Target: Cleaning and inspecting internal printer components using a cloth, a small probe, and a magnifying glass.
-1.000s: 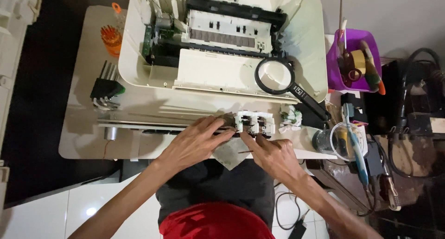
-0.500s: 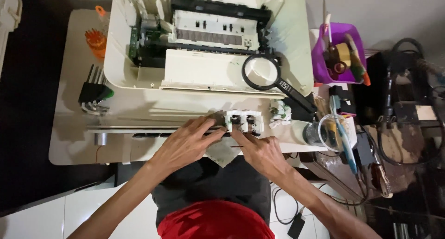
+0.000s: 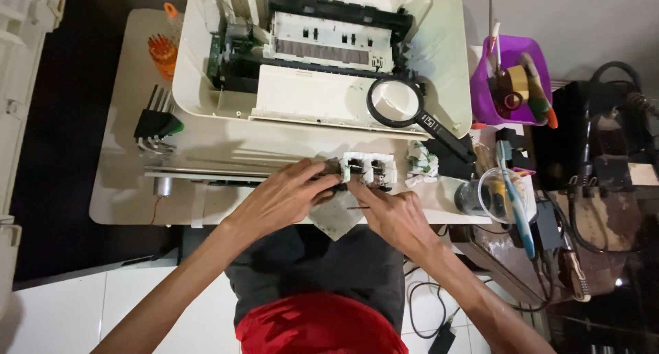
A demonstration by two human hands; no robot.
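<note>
A cream-white opened printer (image 3: 322, 59) with black inner rails sits on a beige table (image 3: 123, 182). A black-framed magnifying glass (image 3: 397, 103) lies on it. The small white-and-black printer part (image 3: 369, 170) rests over a grey sheet (image 3: 336, 220). A purple tub (image 3: 511, 86), an orange bit holder (image 3: 163, 52) and a blue-handled toothbrush (image 3: 515, 196) surround them. The shirt (image 3: 319, 323) is red.

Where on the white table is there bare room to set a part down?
Bare strip on the table left of the left hand, below the hex key set. Crowded right of the right hand: magnifying glass, clear cup, purple bin.
</note>
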